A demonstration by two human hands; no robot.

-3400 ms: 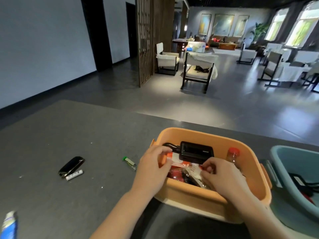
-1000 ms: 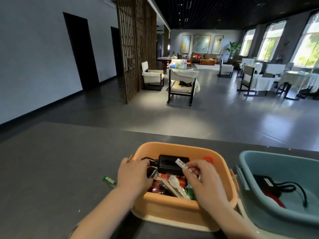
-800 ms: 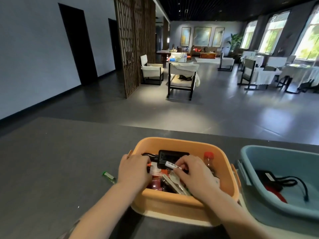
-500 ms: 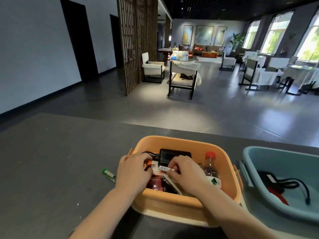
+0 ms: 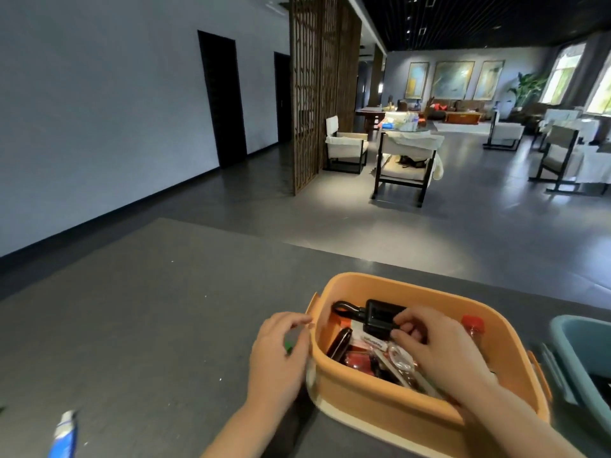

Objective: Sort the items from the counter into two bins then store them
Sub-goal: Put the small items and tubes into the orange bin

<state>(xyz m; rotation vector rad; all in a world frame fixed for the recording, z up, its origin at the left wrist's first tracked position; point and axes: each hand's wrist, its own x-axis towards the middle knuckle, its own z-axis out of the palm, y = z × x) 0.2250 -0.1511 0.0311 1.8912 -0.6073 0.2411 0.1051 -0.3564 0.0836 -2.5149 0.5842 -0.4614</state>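
An orange bin [image 5: 380, 281] stands on the dark counter [image 5: 148, 309]. It holds a black box-shaped device [image 5: 380, 317], a flat black case [image 5: 339, 346], a red-capped bottle [image 5: 472, 326] and several packets. My right hand [image 5: 439, 353] is inside the bin, fingers curled at the black device's right edge. Whether it grips anything is unclear. My left hand [image 5: 277, 357] is outside the bin's left wall, fingers apart, hovering over a small green-capped item [image 5: 288, 348] on the counter. The blue bin [image 5: 575, 348] shows at the right edge.
A blue-and-white tube [image 5: 64, 431] lies at the counter's near left edge. The counter's far edge runs behind the orange bin, with open floor, chairs [image 5: 406, 160] and a wooden screen [image 5: 317, 94] beyond.
My left hand has come out of the orange bin and moved left over the green-capped item. My right hand stays in the bin and the small white stick is no longer in it.
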